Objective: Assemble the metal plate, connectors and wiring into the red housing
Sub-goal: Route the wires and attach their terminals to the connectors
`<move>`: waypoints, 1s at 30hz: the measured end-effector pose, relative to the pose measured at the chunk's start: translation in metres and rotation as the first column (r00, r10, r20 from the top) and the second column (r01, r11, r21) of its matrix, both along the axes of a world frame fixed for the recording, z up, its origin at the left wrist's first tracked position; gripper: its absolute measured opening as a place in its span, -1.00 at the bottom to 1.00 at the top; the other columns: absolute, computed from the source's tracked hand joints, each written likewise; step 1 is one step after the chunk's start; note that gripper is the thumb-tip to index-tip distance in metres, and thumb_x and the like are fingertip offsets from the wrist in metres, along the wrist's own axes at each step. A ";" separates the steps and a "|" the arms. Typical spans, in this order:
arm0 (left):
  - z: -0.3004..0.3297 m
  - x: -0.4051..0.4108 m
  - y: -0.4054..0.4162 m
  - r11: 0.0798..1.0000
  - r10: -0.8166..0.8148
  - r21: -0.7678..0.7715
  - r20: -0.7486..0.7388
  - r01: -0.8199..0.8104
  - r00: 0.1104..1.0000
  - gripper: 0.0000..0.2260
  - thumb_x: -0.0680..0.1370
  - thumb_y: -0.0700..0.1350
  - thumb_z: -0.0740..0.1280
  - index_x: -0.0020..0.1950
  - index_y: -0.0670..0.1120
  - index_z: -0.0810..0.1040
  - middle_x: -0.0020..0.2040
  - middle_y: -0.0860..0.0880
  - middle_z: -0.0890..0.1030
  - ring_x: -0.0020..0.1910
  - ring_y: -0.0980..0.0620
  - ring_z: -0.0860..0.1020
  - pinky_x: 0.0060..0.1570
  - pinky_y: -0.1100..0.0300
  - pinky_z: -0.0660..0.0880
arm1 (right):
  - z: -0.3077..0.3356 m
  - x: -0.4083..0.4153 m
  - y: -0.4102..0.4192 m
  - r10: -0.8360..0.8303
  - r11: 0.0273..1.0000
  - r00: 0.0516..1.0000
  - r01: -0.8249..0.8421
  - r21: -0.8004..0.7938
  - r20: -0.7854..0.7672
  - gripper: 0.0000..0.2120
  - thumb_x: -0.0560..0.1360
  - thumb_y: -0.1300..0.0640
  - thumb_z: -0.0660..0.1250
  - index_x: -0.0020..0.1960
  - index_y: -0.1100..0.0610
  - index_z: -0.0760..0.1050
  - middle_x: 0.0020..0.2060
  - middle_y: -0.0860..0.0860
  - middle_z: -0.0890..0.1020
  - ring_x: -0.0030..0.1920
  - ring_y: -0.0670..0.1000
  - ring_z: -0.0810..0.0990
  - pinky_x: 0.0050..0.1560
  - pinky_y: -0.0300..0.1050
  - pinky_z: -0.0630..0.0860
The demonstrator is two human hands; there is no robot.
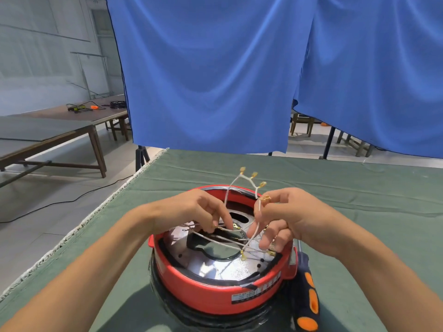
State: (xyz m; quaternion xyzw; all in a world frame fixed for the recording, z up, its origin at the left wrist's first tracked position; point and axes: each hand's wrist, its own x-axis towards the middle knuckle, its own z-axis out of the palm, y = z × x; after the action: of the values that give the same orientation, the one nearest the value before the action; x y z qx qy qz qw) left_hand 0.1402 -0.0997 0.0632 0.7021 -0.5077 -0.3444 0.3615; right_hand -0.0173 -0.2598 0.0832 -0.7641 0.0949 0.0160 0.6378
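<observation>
The round red housing (215, 291) sits upside down on the green cloth, with the shiny metal plate (215, 264) lying inside it. White wires (230, 188) with brass connectors (242, 169) loop up out of the housing. My left hand (191, 209) pinches a wire end just above the plate. My right hand (282, 219) grips a bundle of the wires, with a brass connector at its fingertips. More wires cross over the plate below both hands.
A screwdriver with a black and orange handle (309, 300) lies right beside the housing. The green cloth table (359, 192) reaches back to a blue curtain (215, 80). Its left edge (96, 212) drops to the floor, where a black cable runs.
</observation>
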 end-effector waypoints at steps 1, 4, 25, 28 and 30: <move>0.001 0.000 0.001 1.000 0.005 0.002 -0.013 -0.005 1.000 -0.73 0.28 -0.27 0.30 -0.07 -0.16 0.66 -0.39 0.07 0.48 -0.41 0.18 0.39 -0.38 0.40 0.31 | 0.002 -0.001 0.000 0.027 0.999 1.000 -0.027 0.044 0.009 -0.85 0.49 0.38 0.23 -0.23 0.22 0.46 -0.22 0.25 0.68 -0.40 0.05 0.65 -0.50 -0.25 0.52; -0.002 0.003 0.003 0.995 0.083 -0.056 -0.052 -0.086 0.995 -0.89 0.35 -0.25 0.41 -0.16 -0.11 0.68 -0.33 0.02 0.60 -0.33 0.13 0.48 -0.28 0.35 0.39 | 0.003 -0.002 0.000 0.047 0.991 0.997 -0.054 0.122 0.055 -0.87 0.50 0.39 0.26 -0.19 0.23 0.45 -0.19 0.29 0.67 -0.35 0.07 0.68 -0.46 -0.23 0.55; -0.007 -0.003 0.001 0.961 0.225 -0.127 -0.157 -0.246 0.962 -0.92 0.21 -0.26 0.24 -0.38 -0.11 0.48 -0.43 -0.07 0.43 -0.44 0.04 0.41 -0.30 0.10 0.16 | -0.014 0.013 0.001 -0.462 0.843 0.853 0.337 0.420 0.243 -0.97 0.55 0.32 0.24 -0.07 0.28 0.43 -0.28 0.19 0.70 -0.38 0.02 0.68 -0.45 -0.26 0.57; -0.008 -0.002 0.002 0.963 0.216 -0.134 -0.133 -0.233 0.967 -0.93 0.25 -0.26 0.31 -0.34 -0.10 0.48 -0.41 -0.05 0.50 -0.40 0.02 0.44 -0.30 0.13 0.23 | -0.015 0.015 0.005 -0.477 0.846 0.825 0.339 0.411 0.301 -0.92 0.56 0.31 0.23 -0.12 0.23 0.41 -0.32 0.17 0.69 -0.41 0.03 0.67 -0.47 -0.26 0.56; -0.008 -0.002 0.003 0.964 0.200 -0.153 -0.112 -0.216 0.973 -0.93 0.27 -0.26 0.36 -0.31 -0.14 0.50 -0.36 -0.08 0.54 -0.37 0.02 0.47 -0.29 0.25 0.36 | -0.013 0.015 0.008 -0.433 0.874 0.823 0.283 0.396 0.368 -0.91 0.55 0.29 0.23 -0.13 0.21 0.40 -0.32 0.17 0.69 -0.41 0.05 0.67 -0.49 -0.25 0.55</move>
State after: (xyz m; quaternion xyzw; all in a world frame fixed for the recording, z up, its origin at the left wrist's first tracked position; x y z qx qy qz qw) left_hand 0.1381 -0.0964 0.0549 0.7019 -0.4399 -0.2948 0.4763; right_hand -0.0024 -0.2518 0.0703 -0.5994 0.0859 -0.2656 0.7502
